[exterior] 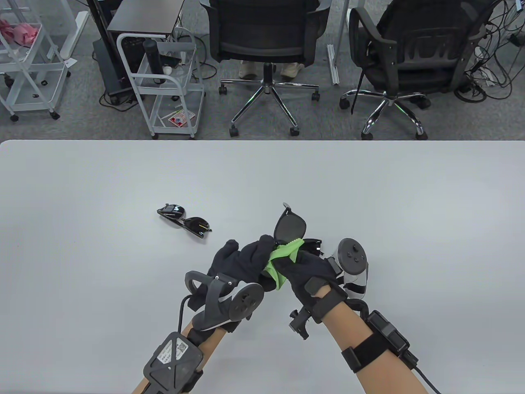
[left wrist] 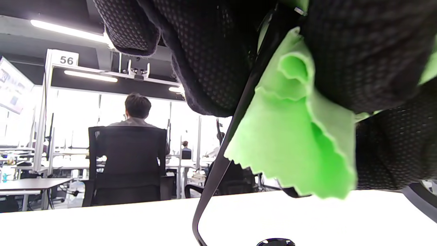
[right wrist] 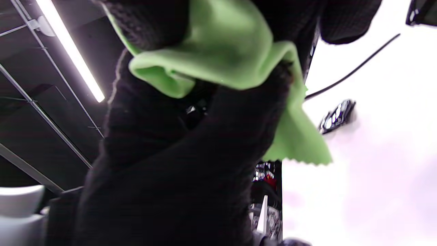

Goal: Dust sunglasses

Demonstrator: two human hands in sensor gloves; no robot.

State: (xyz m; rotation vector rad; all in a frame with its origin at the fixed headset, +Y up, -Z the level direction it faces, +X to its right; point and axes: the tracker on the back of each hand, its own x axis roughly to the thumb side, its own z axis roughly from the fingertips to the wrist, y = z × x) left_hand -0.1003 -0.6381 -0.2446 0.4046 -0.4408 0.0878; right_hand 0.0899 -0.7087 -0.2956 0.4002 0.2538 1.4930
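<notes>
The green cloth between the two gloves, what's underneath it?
Under the green cloth is part of the held sunglasses, gripped by the left hand and right hand. One lens shows above; the covered lens cannot be seen.

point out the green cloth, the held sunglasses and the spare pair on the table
green cloth (exterior: 275, 266), table view, fold between the hands
held sunglasses (exterior: 289, 225), table view, raised dark lens
spare pair (exterior: 196, 223), table view, near lens

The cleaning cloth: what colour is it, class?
Bright green cloth; clearest in the left wrist view.
</notes>
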